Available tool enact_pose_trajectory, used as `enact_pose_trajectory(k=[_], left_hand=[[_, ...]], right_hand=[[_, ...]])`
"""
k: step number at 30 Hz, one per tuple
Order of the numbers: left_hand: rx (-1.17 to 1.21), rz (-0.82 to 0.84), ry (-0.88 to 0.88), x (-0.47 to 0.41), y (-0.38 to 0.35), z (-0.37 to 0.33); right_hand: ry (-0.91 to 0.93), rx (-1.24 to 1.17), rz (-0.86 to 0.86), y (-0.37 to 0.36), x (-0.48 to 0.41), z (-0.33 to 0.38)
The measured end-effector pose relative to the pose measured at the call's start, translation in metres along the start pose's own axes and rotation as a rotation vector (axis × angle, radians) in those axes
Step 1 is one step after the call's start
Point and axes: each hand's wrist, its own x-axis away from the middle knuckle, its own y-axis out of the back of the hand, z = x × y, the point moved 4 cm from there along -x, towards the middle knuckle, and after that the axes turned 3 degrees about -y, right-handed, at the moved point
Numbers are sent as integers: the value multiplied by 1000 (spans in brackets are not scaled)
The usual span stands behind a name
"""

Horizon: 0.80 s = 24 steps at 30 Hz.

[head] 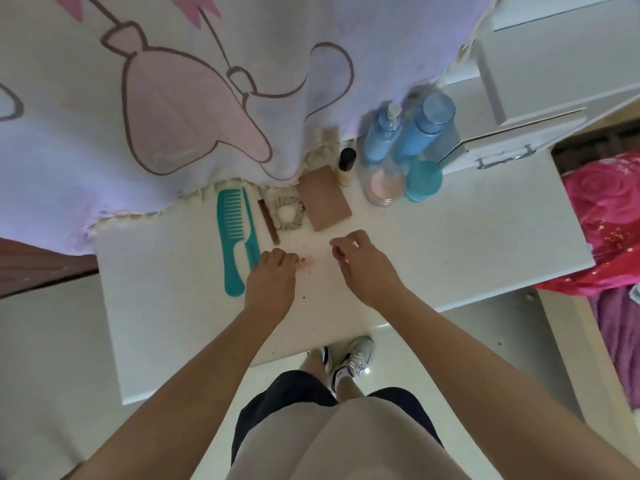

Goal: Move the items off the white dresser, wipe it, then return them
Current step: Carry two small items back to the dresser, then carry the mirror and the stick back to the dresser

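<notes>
Clearing barely begun, I judge. My left hand (273,278) pinches a small pink item (307,260) at the tabletop (450,244); right hand (360,261) loosely curled, empty. Teal comb (230,237), scrunchie (288,213) and blue bottles (427,126) sit uncleared; wiping not yet done.

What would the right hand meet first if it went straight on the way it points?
Most likely the flat brown case, just beyond the right hand; the hand's height is unclear.

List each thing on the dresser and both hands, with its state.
Comb, lying flat.
Pencil, lying flat.
Scrunchie, lying flat.
Compact, closed.
Small bottle, upright, capped.
Pump bottle, upright.
Blue bottle, upright, capped.
Teal jar, lid on.
Pink jar, upright.
Drawer, shut.
Left hand, pinching pink item.
Right hand, loosely curled, empty.
</notes>
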Motion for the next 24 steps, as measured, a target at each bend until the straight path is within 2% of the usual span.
enact_pose_trajectory(k=[7, 13, 16, 19, 24], left_hand=[[33, -11, -73, -6, 7, 12], [-8, -88, -21, 6, 58, 20], [-75, -229, 11, 19, 101, 28], [-168, -396, 89, 45, 147, 36], [-309, -588, 354, 150, 197, 38]], right_hand=[[-60, 5, 104, -6, -13, 10], [-35, 142, 48, 36, -13, 30], [57, 188, 4, 63, -15, 53], [239, 207, -54, 87, -13, 88], [514, 272, -230, 90, 16, 155]])
